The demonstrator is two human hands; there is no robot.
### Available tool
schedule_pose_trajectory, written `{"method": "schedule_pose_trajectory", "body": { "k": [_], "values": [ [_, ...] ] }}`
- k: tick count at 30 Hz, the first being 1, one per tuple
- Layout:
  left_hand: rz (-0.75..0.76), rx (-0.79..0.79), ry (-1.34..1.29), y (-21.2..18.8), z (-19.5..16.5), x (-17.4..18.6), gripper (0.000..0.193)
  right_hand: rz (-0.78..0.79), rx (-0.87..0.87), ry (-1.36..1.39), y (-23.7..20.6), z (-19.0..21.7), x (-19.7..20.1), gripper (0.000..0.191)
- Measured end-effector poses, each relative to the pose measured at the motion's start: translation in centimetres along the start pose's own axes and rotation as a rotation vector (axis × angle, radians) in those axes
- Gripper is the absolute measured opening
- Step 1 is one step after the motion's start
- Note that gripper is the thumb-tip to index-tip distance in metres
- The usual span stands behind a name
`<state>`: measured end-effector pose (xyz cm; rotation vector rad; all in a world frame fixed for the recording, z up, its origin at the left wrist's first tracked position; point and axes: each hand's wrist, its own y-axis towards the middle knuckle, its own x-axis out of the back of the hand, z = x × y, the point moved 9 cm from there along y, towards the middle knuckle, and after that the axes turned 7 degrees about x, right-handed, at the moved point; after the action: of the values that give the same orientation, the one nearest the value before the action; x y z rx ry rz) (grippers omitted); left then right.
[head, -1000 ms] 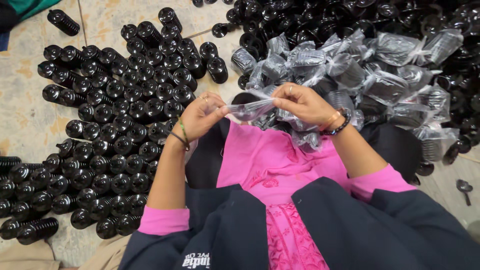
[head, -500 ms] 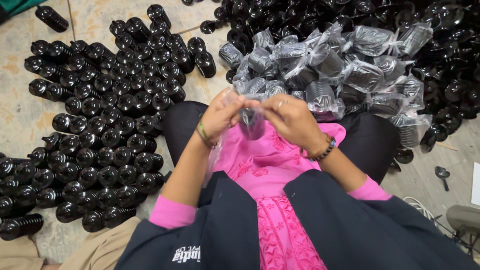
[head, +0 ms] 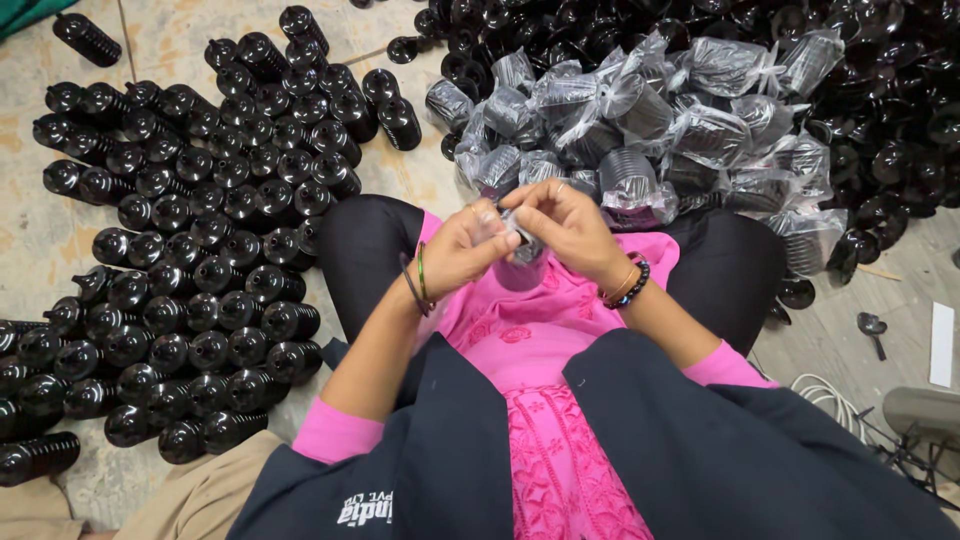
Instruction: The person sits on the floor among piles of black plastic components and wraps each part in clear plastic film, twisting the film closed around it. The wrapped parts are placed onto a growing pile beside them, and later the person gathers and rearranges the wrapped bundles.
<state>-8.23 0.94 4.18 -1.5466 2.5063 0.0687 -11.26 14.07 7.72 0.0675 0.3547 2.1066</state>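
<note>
Stone floor (head: 420, 180), both hands' fingers (head: 500, 235) hiding a clear bag (head: 525, 262) — contents unclear

Black ribbed parts (head: 200, 250) are lying left of the fingers; bagged ones (head: 650, 130) are piling beyond them.

Glossy black plastic parts (head: 200, 250), crinkly clear plastic bags (head: 640, 130), matt stone floor (head: 40, 230), pink embroidered cloth (head: 545, 400).

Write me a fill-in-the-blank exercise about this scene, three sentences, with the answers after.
1. Both hands hold a clear plastic bag over the person's ____ garment.
2. The rows of bare black ribbed plastic parts lie on the person's ____ side.
3. The pile of bagged black parts lies ____ the knees.

Answers: pink; left; beyond
</note>
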Motion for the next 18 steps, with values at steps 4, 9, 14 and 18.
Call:
{"method": "schedule_pose_trajectory", "body": {
  "k": [4, 9, 14, 18],
  "values": [
    [-0.139, 0.026, -0.148, -0.4, 1.1, 0.8, 0.016, 0.096, -0.119, 0.148, -0.8, -2.3, -1.0, 0.034],
    [-0.306, -0.079, 0.049, -1.3, 1.2, 2.1, 0.018, 0.199, -0.177, -0.193, -0.8, -2.9, -0.4, 0.025],
    [-0.339, -0.131, -0.031, -1.9, 2.1, 1.6, 0.017, 0.164, -0.044, -0.475, -0.7, -1.1, -0.8, 0.021],
    [-0.326, -0.1, -0.149, -1.6, 2.7, 1.8, 0.018, 0.249, 0.261, -0.269, -0.8, 1.4, -3.1, 0.046]
  ]
}}
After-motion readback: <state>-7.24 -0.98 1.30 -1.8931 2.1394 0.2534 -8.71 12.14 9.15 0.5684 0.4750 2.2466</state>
